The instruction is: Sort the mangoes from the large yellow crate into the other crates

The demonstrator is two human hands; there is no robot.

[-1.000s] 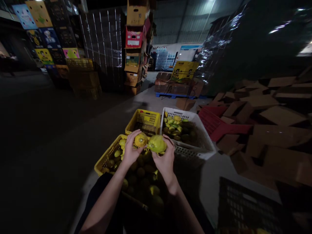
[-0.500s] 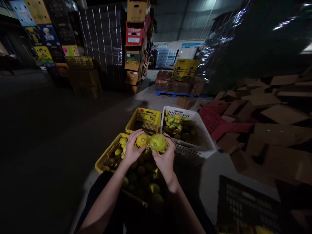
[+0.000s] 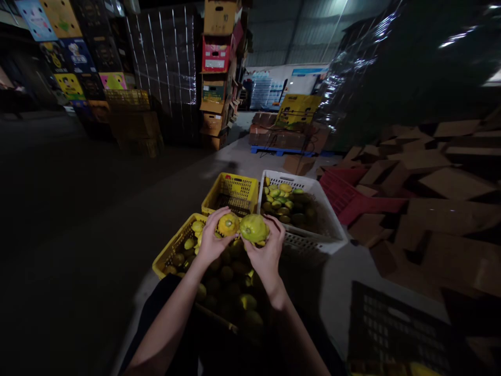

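Note:
My left hand grips a ripe orange-yellow papaya between thumb and fingers, its stem end facing me. Beside it, my right hand is wrapped round a larger, greener papaya. Both fruits are held side by side above a yellow crate, almost touching. Many more papayas fill that crate, much of it in shadow and partly covered by my forearms.
Behind stands a smaller yellow crate. To its right, a white crate holds several green and yellow fruits. A red crate and a heap of cardboard lie on the right. A dark crate is at lower right.
The right hand's fingers have shifted slightly outward round the greener papaya, and it has turned a little. Both hands stay almost where they were, still holding the same fruits.

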